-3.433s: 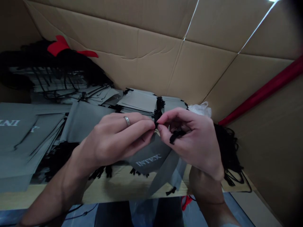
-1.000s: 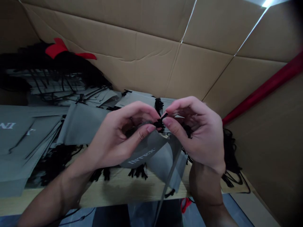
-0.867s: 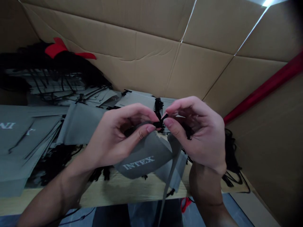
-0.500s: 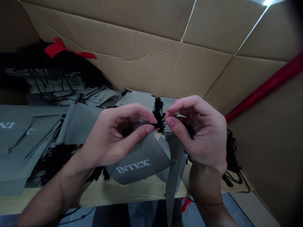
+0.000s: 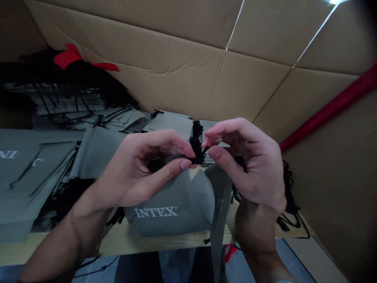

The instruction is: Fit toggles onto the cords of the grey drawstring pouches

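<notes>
A grey drawstring bag (image 5: 173,226) printed INTEX hangs from my left hand (image 5: 147,167). Thumb and index finger there pinch the bag's top corner together with a black cord (image 5: 193,160). Close by on the right, my right hand (image 5: 253,169) has its thumb and fingertips closed around a short black cord end (image 5: 205,149). A second grey fabric piece (image 5: 219,212) drops below the right palm, partly hidden by the thumb. The fingers cover the join between cord and bag.
Flat grey bags (image 5: 20,169) lie piled at the left, with a heap of black cords (image 5: 97,80) and a red strip (image 5: 69,58) behind. More bags (image 5: 172,125) lie at the back. Black cords (image 5: 290,196) rest at the right. Cardboard walls (image 5: 182,74) enclose the wooden table (image 5: 153,244).
The bag has swung slightly left and lower, hanging wider. My right fingertips have shifted slightly, and the thumb moved a little right. My left hand keeps its pinch.
</notes>
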`<state>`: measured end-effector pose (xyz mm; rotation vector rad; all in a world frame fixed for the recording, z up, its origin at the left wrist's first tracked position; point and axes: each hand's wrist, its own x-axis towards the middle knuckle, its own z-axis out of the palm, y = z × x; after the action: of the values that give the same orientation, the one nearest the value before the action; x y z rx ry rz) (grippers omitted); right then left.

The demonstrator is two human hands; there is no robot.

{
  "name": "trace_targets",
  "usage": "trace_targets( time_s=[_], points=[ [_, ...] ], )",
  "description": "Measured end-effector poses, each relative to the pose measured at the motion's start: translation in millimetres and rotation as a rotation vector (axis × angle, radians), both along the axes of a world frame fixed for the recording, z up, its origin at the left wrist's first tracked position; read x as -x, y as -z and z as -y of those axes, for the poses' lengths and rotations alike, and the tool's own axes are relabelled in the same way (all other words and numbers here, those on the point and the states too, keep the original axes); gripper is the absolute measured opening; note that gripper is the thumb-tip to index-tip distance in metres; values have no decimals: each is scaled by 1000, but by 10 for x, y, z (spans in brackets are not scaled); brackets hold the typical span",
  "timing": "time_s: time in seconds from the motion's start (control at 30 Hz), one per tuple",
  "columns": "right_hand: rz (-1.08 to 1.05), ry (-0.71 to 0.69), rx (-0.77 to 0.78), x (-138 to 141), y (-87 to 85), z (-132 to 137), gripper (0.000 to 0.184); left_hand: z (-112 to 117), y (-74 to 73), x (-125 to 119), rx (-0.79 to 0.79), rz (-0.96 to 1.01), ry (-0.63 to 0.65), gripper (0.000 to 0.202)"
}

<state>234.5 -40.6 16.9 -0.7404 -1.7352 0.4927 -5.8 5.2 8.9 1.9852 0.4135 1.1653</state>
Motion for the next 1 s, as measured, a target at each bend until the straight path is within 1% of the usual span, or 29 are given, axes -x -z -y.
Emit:
trace_targets(
  time_s=[0.1,0.17,0.23,0.33,0.4,0.5,0.63,0.77,0.8,0.83,0.9,0.93,0.97,1.0],
  points=[
    [38,-93,41,-17,1,-16,35,6,-3,0,-12,-10,-5,9],
    [49,-112,48,-20,5,-24,38,3,3,4,-23,-27,-10,6],
    [57,-97,32,-13,8,-27,33,-2,12,6,-29,-36,-9,6],
    [69,-51,-13,4,5,-20,22,-6,22,2,-27,-15,-4,12],
    [85,-20,-39,8,-5,-10,20,-7,24,-2,-13,6,-3,16],
    [141,17,-60,-8,-22,-2,17,-6,19,3,5,17,-8,13],
    [224,-5,-62,-45,-33,-13,12,-13,19,19,-10,4,-18,13],
    [228,2,-39,-56,-23,-22,6,-25,37,6,34,37,-27,28],
    [222,-11,-38,-53,-15,-27,7,-27,43,-1,56,49,-14,33],
    [219,-39,-43,-47,-6,-35,12,-28,48,-7,80,54,1,37],
    [227,-104,-75,-30,16,-59,30,-31,58,-16,124,53,41,42],
    [237,-119,-97,-20,27,-72,35,-32,62,-18,142,50,62,45],
    [250,-120,-116,-10,36,-83,35,-33,66,-18,158,46,80,47],
    [265,-109,-128,-2,42,-91,29,-34,70,-16,169,44,92,48]
  ],
)
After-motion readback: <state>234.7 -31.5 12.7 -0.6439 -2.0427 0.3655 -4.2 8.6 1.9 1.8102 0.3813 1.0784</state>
